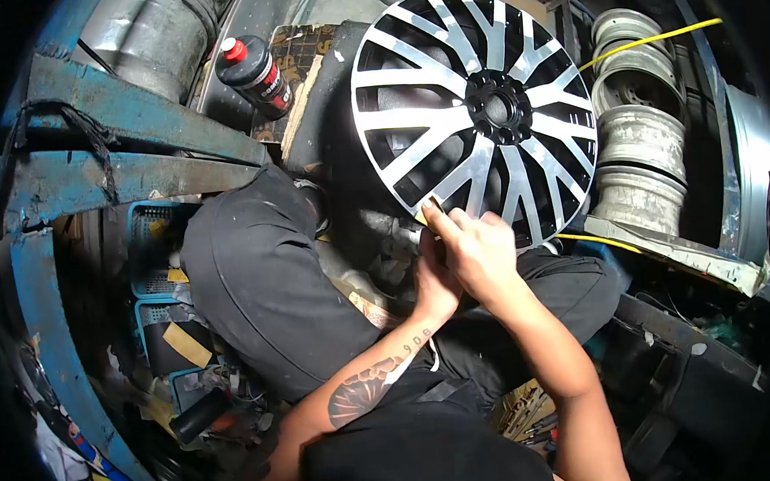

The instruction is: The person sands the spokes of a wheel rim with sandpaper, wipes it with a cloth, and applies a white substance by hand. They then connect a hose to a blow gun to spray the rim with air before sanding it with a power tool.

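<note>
A cluttered workshop floor is surrounding a seated person. A black-and-silver wheel (474, 116) is leaning upright beyond their knees. The right hand (480, 252) is pinching a small yellowish strip (429, 209) against the wheel's lower rim, fingers clamped together. The left hand (432, 277) is tucked beneath it, fingers hidden. Old rims (637, 118) are stacking right of the wheel; a bottle (256, 72) is lying left.

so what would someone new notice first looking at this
The big black-and-silver alloy wheel fills the upper middle, tilted toward the person. Both hands meet at its lower rim: the right hand presses a small tool there, the left hand just beneath. Bare steel rims stack at right; a red-capped black bottle lies upper left.
</note>
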{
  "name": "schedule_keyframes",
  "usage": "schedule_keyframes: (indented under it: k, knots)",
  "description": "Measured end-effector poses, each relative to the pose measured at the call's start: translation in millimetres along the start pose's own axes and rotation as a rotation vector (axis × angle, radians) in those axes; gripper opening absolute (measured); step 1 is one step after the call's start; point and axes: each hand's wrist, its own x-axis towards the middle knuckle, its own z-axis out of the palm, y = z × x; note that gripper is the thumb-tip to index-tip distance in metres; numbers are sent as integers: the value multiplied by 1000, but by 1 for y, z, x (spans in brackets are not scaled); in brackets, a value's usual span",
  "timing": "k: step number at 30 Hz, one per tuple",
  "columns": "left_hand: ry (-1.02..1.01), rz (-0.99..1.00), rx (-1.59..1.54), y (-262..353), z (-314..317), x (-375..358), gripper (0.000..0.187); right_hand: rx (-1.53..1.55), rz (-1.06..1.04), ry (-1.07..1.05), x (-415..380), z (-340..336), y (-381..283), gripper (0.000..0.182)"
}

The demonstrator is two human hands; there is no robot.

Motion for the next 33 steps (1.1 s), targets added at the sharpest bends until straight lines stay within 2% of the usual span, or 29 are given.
schedule_keyframes:
  k: [2,3,4,5,7,9,10,13,15,16,18,19,21,22,23,25,26,27,28,29,30,31,33]
  knots:
    - [3,75,120,8,-2,5,65,-80,24,-87,-11,0,4,47]
    - [-22,204,611,8,-10,4,65,-68,33,-98,-7,-10,-1,45]
    - [-43,256,623,5,-12,-1,63,-47,19,-28,-4,-19,-9,44]
    - [-38,283,564,4,-8,2,59,-40,2,61,5,-23,-9,43]
    - [2,292,383,3,-1,4,50,-86,-26,-31,6,4,3,45]
    - [7,220,433,3,-5,7,48,-34,37,-113,-6,-2,7,46]
    - [-35,204,616,4,-9,9,48,-18,8,-81,-1,-7,6,46]
    - [-80,165,534,4,-13,6,47,41,22,-38,1,-7,3,43]
    - [-43,116,104,-2,-8,7,44,94,73,-95,-3,5,10,39]
    - [-78,107,377,0,-13,5,43,30,60,-139,-5,-3,9,38]
    - [-155,127,947,2,-24,3,44,53,7,-65,-3,-8,2,37]
    - [-136,96,986,2,-25,7,38,65,-14,12,2,-6,2,36]
    - [-114,52,119,0,-17,-1,44,70,63,-91,-5,5,7,34]
    - [-136,56,339,7,-16,0,44,39,35,-33,-10,0,8,35]
    - [-86,69,239,-8,-19,2,35,69,57,-48,-18,-9,12,39]
    - [-98,-116,125,12,-22,3,18,82,104,83,-20,-30,13,45]
    - [-15,-97,128,22,-10,2,20,137,134,169,-18,-35,21,51]
    - [33,-108,68,16,-14,5,33,229,116,305,-22,-23,41,44]
    - [30,-118,5,20,-16,8,37,502,309,317,-21,-15,48,38]
    - [28,-127,-51,25,-19,14,41,877,526,237,-21,-12,48,25]
    - [84,-91,28,38,-14,18,46,1225,789,229,-21,-10,49,13]
    - [105,-87,39,45,-13,25,48,1362,777,216,-20,-8,46,10]
    - [270,-67,148,56,-1,32,45,1627,743,186,-20,-8,40,8]
